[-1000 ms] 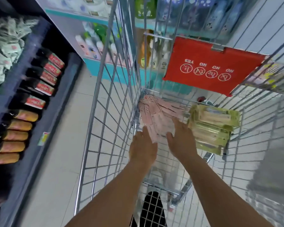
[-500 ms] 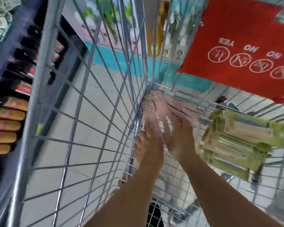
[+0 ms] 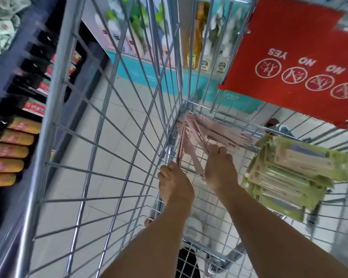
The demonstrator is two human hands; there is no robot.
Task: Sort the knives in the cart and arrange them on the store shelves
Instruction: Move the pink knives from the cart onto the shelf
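Both bare forearms enter from the bottom edge and reach down into the silver wire shopping cart (image 3: 100, 149), hands near frame centre. Left hand (image 3: 175, 184): knuckles up, fingers curled down at the near end of a pink packet standing on edge against the cart's left wall; grip closed on that edge, fingertips hidden beneath the hand. Right hand (image 3: 220, 167): back of hand toward the camera, fingers bent over the near ends of the pink flat knife packets (image 3: 205, 129), grip narrow and pinching them; thumb not visible. The pink packets fan from the cart's far left corner toward the hands, lying on the wire floor; motion blur makes their count and contents unreadable. Right of centre, a stack of green card-backed knife packets (image 3: 289, 173) lies on the cart floor, just beside the right hand but apart from it; print illegible. Upper right, a red plastic child-seat flap (image 3: 285, 37) with white "YES / NO" symbols, cut off by the frame edge. Left edge, a dark store shelf (image 3: 6, 63) holding red-labelled and orange-labelled bottles, blurred. Pale tiled floor (image 3: 129, 109) shows through the wires. At bottom centre something dark sits under the cart, unidentifiable.
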